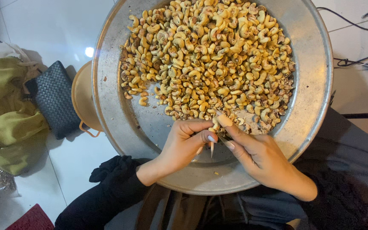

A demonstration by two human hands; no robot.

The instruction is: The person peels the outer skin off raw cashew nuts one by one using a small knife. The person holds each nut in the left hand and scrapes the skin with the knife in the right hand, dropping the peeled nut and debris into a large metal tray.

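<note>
Head view: both hands meet over the near rim of the pan (316, 106). The left hand (184, 142) pinches a small blade (212, 149); the right hand (256, 151) grips one cashew (224, 120) at the near edge of the heap (209, 59).

Tan-yellow cashews (209, 59) fill a silver-grey basin (316, 85), beside an olive-green cloth (9, 115) and a black woven pouch (56, 100).

Bare metal is left along the near and left inner wall of the round tray (120, 127); the far and right parts are blocked by heaped cashew nuts (209, 55).
</note>
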